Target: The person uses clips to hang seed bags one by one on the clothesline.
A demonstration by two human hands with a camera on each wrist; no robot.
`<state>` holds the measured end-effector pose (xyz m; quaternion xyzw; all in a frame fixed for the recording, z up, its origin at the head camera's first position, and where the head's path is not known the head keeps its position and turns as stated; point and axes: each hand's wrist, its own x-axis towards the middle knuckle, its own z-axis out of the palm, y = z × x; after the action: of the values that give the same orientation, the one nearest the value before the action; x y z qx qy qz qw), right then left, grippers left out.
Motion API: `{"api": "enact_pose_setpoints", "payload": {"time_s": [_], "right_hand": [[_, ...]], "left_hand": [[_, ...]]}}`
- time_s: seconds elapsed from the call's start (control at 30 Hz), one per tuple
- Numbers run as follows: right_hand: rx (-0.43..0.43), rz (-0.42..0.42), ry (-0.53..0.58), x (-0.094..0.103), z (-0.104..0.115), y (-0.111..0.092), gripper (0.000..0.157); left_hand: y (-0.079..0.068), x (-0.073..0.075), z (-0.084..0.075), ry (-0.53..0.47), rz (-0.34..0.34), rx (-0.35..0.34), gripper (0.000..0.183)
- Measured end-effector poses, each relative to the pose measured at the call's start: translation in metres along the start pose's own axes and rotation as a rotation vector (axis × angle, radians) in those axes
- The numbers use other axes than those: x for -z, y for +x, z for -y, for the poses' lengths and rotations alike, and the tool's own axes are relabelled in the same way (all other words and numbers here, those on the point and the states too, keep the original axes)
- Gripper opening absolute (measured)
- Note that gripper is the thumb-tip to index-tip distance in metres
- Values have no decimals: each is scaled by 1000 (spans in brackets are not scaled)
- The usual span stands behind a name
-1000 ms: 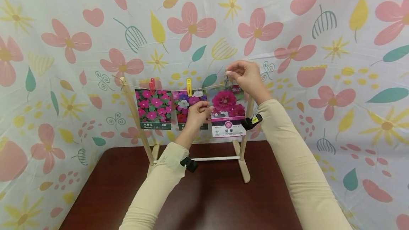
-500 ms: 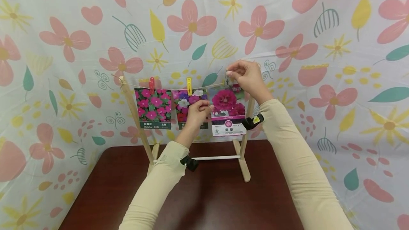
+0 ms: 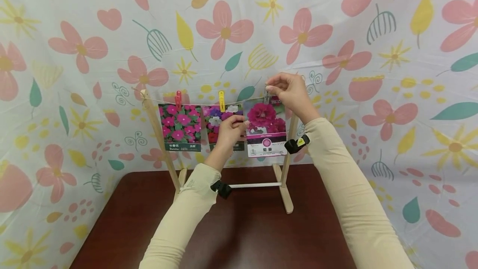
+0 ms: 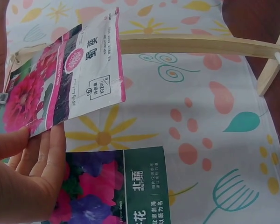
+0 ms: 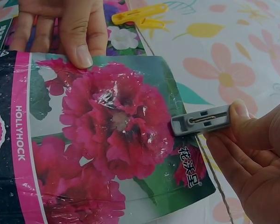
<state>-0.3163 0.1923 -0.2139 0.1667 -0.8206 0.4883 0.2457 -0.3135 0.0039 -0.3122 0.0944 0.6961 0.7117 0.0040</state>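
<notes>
A hollyhock seed packet [image 3: 267, 136] with a magenta bloom hangs at the right end of the string [image 5: 214, 179]. My left hand [image 3: 230, 133] pinches its left edge, thumb [image 5: 82, 55] in front and fingers behind. A grey clothespin [image 5: 200, 120] bites the packet's top edge at the string. Its handle end is pinched between thumb and fingers of my right hand [image 3: 290, 94]. Left of these hangs a packet of mixed-colour flowers [image 3: 213, 124], partly hidden by my left hand, under a yellow clothespin [image 3: 222, 101]. Farther left, a red clothespin [image 3: 178, 99] holds a pink-flower packet [image 3: 180, 125].
The string runs between the posts of a wooden stand [image 3: 158, 144] with a white crossbar [image 3: 254, 185] low down. It stands on a dark red-brown table [image 3: 239, 227]. A flower-printed cloth [image 3: 317, 69] hangs close behind.
The hollyhock packet's bottom edge has risen slightly. My right hand and the grey clothespin have shifted a little right and down, while my left hand keeps its hold on the packet.
</notes>
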Motion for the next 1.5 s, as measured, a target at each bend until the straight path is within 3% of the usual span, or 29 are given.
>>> {"api": "enact_pose_setpoints", "payload": {"time_s": [0.67,1.5], "right_hand": [[-32,62,-137,-1,1,-6,23],[-47,132,-168,-1,5,-8,35]], "left_hand": [[-3,-5,-1,-56,-78,49,24],[-9,-4,3,-13,-78,24,27]]}}
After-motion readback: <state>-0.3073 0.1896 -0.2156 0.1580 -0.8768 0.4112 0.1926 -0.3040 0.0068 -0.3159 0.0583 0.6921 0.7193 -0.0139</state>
